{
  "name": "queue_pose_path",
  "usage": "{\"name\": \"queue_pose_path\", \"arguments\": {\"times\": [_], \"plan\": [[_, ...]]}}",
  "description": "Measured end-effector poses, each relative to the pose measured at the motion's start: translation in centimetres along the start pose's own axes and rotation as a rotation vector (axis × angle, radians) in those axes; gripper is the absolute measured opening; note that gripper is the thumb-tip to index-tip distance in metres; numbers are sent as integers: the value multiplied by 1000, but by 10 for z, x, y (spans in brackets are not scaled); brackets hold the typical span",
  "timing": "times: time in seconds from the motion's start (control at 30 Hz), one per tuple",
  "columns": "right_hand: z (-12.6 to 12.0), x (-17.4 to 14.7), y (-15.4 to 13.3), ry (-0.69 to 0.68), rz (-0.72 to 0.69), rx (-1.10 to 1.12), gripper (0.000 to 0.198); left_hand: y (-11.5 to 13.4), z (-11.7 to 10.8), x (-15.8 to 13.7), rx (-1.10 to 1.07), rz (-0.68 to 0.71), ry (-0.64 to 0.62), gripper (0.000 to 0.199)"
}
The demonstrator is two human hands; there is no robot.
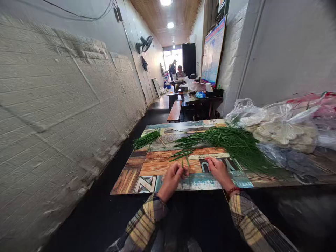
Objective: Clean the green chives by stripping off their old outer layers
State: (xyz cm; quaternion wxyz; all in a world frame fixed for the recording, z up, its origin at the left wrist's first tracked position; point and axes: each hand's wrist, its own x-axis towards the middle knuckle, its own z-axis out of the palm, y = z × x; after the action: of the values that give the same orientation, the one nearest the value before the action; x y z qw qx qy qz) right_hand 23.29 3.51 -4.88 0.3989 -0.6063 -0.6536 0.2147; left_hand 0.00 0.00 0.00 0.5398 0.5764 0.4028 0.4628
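In the head view, the left hand (174,175) is holding a few green stalks (187,161) over the counter (154,168), ideally pinching lightly to limit bruising, while the right hand (217,168) is showing curled fingers nearer than the large green pile (223,137), contents indeterminable.

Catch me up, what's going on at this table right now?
A person in plaid sleeves is handling what look like garlic chives. The left hand holds a few green stalks over the wood-patterned tabletop. The right hand is apart from it, fingers curled; whether it grips anything is unclear. A large loose pile lies beyond the right hand, a smaller bunch lies at the far left, and a clear plastic bag sits to the right.
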Motion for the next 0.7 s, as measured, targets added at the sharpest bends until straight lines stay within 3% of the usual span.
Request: {"name": "queue_pose_path", "arguments": {"times": [0.1, 0.2, 0.37, 0.43, 0.53, 0.7], "plan": [[-2, 0, -4, 36, 24, 45, 39, 17, -10, -1, -133, 22, 69, 28], [5, -3, -22, -29, 124, 279, 38, 36, -13, 0, -237, 90, 83, 28], [28, -13, -74, -446, 338, 815, 45, 60, -6, -2, -144, 206, -36, 23], [33, -11, -89, -541, 375, 987, 47, 62, -5, -6, -37, 225, -113, 22], [33, 0, -100, -514, 364, 1150, 48, 59, -8, -13, 128, 222, -208, 22], [31, 18, -100, -489, 334, 1099, 35, 57, -16, -16, 284, 199, -210, 22]]}}
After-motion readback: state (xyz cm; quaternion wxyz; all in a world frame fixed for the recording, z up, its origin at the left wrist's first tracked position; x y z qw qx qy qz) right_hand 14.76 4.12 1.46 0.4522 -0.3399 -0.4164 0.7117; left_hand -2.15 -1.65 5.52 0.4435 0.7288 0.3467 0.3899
